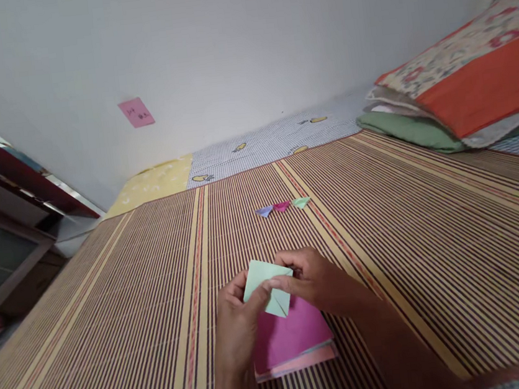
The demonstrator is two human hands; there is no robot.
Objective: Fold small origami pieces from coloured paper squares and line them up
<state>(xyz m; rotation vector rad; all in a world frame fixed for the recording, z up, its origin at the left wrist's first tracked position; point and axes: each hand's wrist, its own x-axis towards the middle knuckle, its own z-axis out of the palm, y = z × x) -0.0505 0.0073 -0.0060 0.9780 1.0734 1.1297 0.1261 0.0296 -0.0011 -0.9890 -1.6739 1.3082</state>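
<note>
Between my two hands is a small light-green square of folded paper (pixel 258 274), with creases that run toward its lower right corner. My left hand (pixel 236 312) grips its left side, thumb on top and fingers behind. At the right side, my right hand (pixel 313 279) pinches the same paper, its thumb near the middle and close to the left thumb. Just below lies a stack of coloured paper (pixel 298 333), magenta on top with pink and other sheets showing at the edge. Parts of the fingers are hidden behind the folded paper.
Farther off on the striped bamboo mat (pixel 157 281) sit three small folded paper triangles: a lilac one (pixel 264 211), a magenta one (pixel 282 206) and a green one (pixel 300 202). Folded bedding (pixel 485 81) is piled at the right. A pink note (pixel 136 112) hangs on the wall.
</note>
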